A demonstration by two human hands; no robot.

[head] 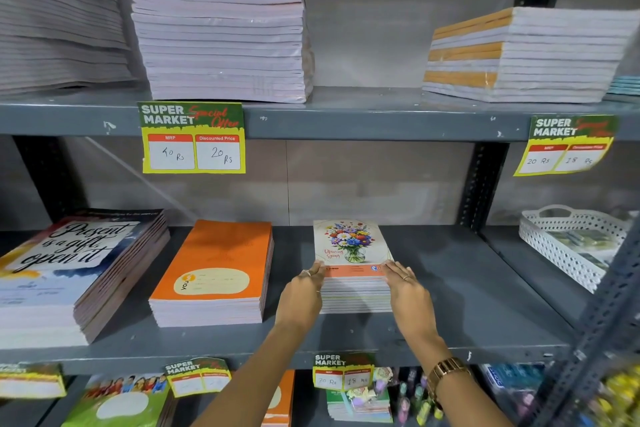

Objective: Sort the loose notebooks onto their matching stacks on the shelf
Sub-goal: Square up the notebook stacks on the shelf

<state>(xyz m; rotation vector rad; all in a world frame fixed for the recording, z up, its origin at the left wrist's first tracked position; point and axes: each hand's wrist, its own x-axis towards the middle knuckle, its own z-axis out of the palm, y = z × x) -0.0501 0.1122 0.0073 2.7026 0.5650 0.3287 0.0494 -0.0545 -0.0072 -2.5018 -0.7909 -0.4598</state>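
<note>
step: squaring the flower-cover paper notebook stack (353,267) on the grey metal middle shelf (450,288), right of the orange-cover notebook stack (214,270).
grip: left hand (303,295) and right hand (408,295) open, flat against the stack's sides, pinching nothing.
how: press evenly from both sides, then tap the front edge flush.
hidden: stack's rear edge; the white perforated plastic basket (568,246) contents are blurred.

**One head camera, close to the shelves**

A single wide-angle view from the person's head faces the shelving head-on, tilted slightly down. It sits near: the middle shelf (450,288) fills the centre, the upper shelf (346,114) runs toward 12 o'clock, and both forearms enter from 6 o'clock. Edges bow with lens distortion. No second view shares the scene.
</note>
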